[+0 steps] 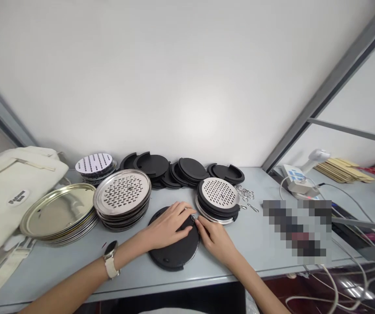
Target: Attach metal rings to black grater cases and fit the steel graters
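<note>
On the table in front of me lies a round black disc (177, 250) with a raised rim piece and a thin metallic edge. My left hand (170, 224) rests across the disc's top with its fingers stretched out, a watch on that wrist. At the disc's right upper edge, my right hand (213, 237) pinches a small metal loop clip (193, 218), and the left fingertips are close beside it. Just right of the hands stands a stack topped by a perforated grater plate (220, 193) in a black holder. Several loose metal clips (246, 193) lie beyond that stack.
Left of the hands are stacked metal grater discs (122, 192), gold-coloured round lids (61, 211) and a cream bag (17, 192). Black round holders (190, 168) line the wall beside a white-topped stack (94, 163). A white scanner (316, 159), cables and wooden pieces (342, 170) occupy the right.
</note>
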A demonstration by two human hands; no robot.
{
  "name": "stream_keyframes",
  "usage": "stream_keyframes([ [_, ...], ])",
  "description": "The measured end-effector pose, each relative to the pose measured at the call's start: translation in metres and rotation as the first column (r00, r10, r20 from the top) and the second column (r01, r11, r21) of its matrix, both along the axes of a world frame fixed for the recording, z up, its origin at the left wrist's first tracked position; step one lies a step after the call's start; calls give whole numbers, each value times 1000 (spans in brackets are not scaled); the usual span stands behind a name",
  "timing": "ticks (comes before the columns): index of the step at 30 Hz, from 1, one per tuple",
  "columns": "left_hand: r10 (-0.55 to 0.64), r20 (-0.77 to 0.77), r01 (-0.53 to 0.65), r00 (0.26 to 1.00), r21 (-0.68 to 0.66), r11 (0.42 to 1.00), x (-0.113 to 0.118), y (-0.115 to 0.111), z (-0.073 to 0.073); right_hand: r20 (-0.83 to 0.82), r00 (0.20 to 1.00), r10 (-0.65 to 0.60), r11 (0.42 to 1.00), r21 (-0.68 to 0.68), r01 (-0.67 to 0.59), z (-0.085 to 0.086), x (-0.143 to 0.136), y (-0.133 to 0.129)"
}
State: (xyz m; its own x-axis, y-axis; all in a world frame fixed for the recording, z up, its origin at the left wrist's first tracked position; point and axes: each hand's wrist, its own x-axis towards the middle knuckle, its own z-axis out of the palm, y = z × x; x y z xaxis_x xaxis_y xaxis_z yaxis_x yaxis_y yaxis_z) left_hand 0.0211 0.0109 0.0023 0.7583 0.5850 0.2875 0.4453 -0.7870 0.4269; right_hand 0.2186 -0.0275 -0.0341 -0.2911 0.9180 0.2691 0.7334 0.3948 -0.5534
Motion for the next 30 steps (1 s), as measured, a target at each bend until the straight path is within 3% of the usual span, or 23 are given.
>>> stream_keyframes([
  [4,-71,-19,71,997,26,997,-2,1,0,-1,1000,26,1000,6,-26,2,0,-2],
  [20,-77,-25,79,997,90,993,-3,-2,-3,-189,982,9,997,-73,-23,-5,-3,-5],
  [30,-83,-37,86,996,79,993,-2,-2,-1,-243,966,87,991,-78,-109,4,-1,-5],
])
